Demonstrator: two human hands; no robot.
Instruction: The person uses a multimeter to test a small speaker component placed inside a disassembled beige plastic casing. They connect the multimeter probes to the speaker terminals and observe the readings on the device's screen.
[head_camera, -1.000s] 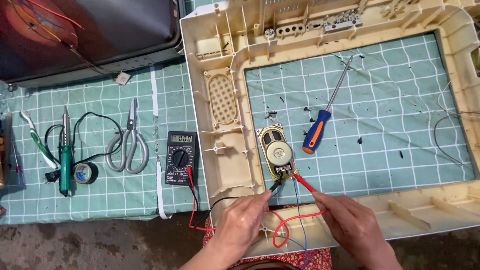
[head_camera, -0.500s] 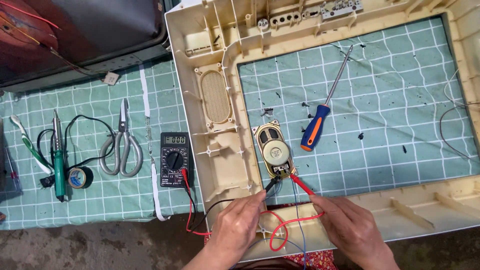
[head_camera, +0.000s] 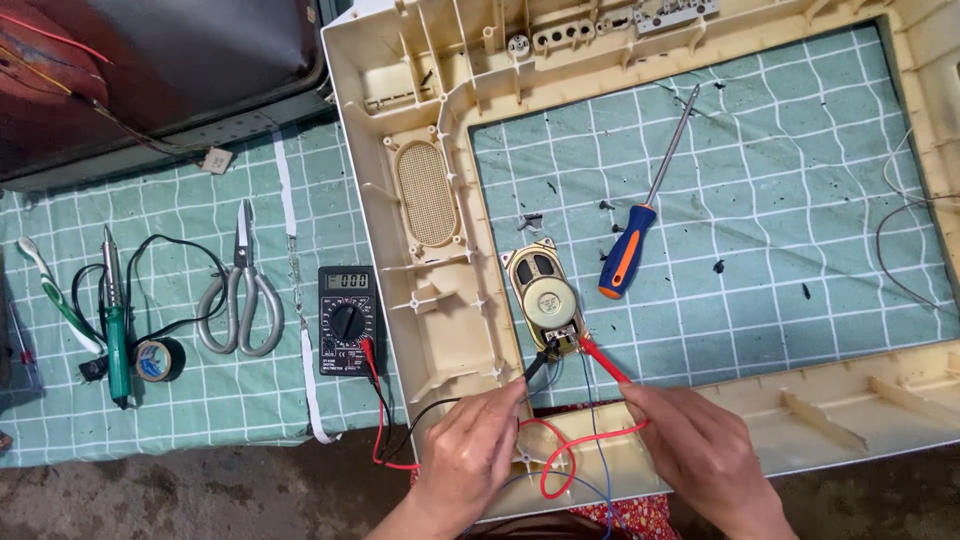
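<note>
- The left hand (head_camera: 468, 462) pinched the black probe (head_camera: 540, 364) between thumb and fingers, its tip set against the terminals at the lower end of the small oval speaker (head_camera: 545, 294).
- The right hand (head_camera: 700, 462) gripped the red probe (head_camera: 600, 358) the same way, its tip on the terminal just beside the black one.
- The speaker lay face down on the green checked mat (head_camera: 780, 200), inside the cream plastic frame (head_camera: 420, 330), close to its inner corner.
- To do this well, the two tips probably needed firm, steady contact on separate terminals without touching each other.
- The meter (head_camera: 346, 320) sat left of the frame with its display facing up, near enough to read at a glance.
- The red and black leads (head_camera: 385, 425) looped loose under the hands; keeping them slack would avoid tugging the tips off.
- The screwdriver (head_camera: 640, 220) lay apart, out of the way.
</note>
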